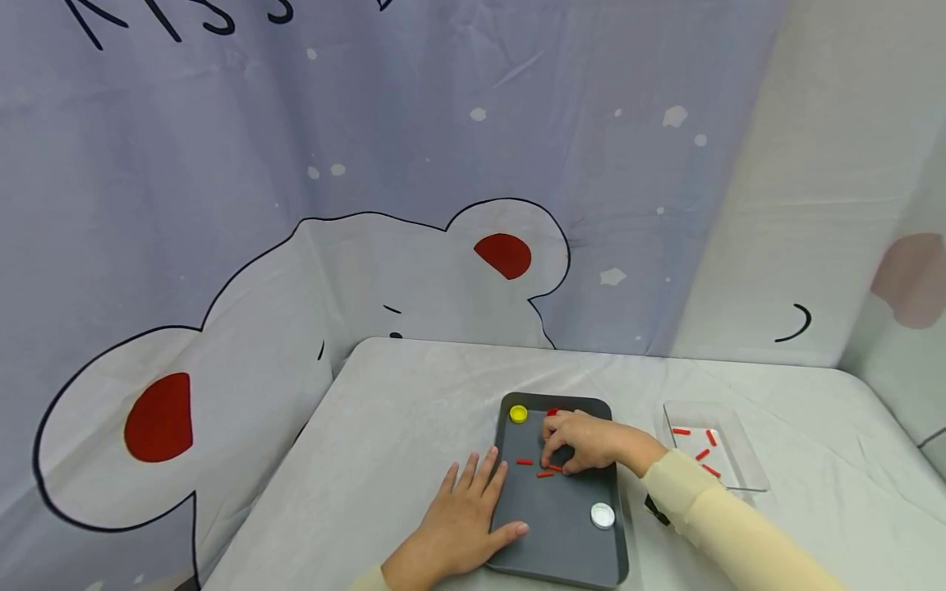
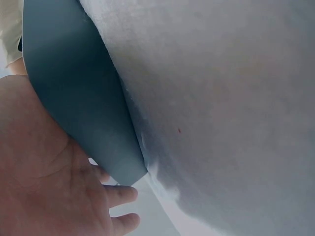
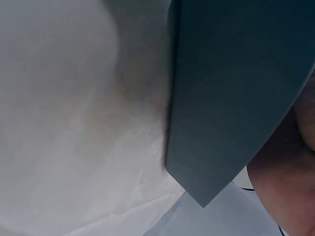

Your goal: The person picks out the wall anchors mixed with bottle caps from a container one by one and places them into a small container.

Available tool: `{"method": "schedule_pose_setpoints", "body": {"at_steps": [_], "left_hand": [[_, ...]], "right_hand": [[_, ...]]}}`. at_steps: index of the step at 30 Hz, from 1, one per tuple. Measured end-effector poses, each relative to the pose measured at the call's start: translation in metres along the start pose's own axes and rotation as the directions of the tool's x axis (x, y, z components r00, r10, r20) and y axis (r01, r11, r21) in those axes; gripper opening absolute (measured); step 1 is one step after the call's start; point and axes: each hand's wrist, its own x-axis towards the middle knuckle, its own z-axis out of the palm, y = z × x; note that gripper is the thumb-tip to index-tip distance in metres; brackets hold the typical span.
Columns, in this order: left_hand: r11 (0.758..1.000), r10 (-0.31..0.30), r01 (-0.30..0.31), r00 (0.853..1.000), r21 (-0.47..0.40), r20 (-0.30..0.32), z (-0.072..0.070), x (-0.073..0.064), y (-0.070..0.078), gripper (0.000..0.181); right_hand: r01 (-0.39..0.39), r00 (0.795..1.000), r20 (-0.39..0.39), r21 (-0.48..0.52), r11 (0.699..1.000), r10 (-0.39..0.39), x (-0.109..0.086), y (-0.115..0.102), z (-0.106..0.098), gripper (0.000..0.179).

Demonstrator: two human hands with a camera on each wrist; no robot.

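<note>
A dark grey tray (image 1: 550, 533) lies on the white-covered table. My left hand (image 1: 461, 525) rests at its left edge, fingers spread, thumb over the rim. The left wrist view shows the palm of that hand (image 2: 49, 162) beside the tray's outer side (image 2: 83, 88). Over the tray's middle, my right hand (image 1: 587, 441) pinches a short red stick (image 1: 556, 468) between thumb and fingertips. Two more red sticks (image 1: 545, 474) lie just left of it. The right wrist view catches only part of my right hand (image 3: 283, 187) behind the tray wall (image 3: 231, 98).
A yellow cap (image 1: 519, 414) sits in the tray's far left corner. A red cap (image 1: 553, 411), partly hidden by my right hand, is beside it. A white cap (image 1: 602, 515) lies near right. Right of the tray, a clear box (image 1: 750, 460) contains several red sticks.
</note>
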Motion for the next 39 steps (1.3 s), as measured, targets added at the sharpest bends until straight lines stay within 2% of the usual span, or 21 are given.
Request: {"method": "schedule_pose_setpoints", "body": {"at_steps": [10, 14, 18, 21, 28, 33, 39], "left_hand": [[1.000, 0.011, -0.011, 1.000, 0.008, -0.013, 0.002, 0.001, -0.001, 0.090], [1.000, 0.011, -0.011, 1.000, 0.006, -0.011, 0.001, 0.000, 0.000, 0.091], [1.000, 0.005, -0.005, 1.000, 0.011, -0.005, -0.001, 0.001, 0.001, 0.092], [1.000, -0.008, 0.008, 1.000, 0.016, 0.003, -0.002, 0.001, 0.002, 0.093], [1.000, -0.020, 0.020, 1.000, 0.019, 0.007, -0.002, 0.000, 0.002, 0.092], [1.000, -0.019, 0.019, 1.000, 0.016, 0.008, -0.002, -0.001, 0.002, 0.093], [1.000, -0.011, 0.011, 1.000, 0.000, 0.002, -0.003, -0.002, 0.003, 0.092]], "right_hand": [[-0.047, 0.998, -0.052, -0.013, 0.999, 0.046, 0.001, -0.006, 0.004, 0.020], [-0.042, 0.993, -0.105, 0.025, 0.999, 0.044, -0.003, -0.008, 0.003, 0.017], [0.000, 0.980, -0.197, 0.120, 0.993, 0.024, -0.013, -0.009, -0.002, 0.019], [0.024, 0.963, -0.267, 0.214, 0.977, 0.034, -0.024, -0.008, -0.004, 0.022], [0.006, 0.922, -0.363, 0.361, 0.932, 0.135, -0.055, -0.004, -0.006, 0.022], [0.023, 0.879, -0.444, 0.402, 0.915, 0.173, -0.082, 0.003, -0.009, 0.027], [0.006, 0.827, -0.520, 0.389, 0.921, 0.215, -0.109, 0.010, -0.014, 0.028]]}}
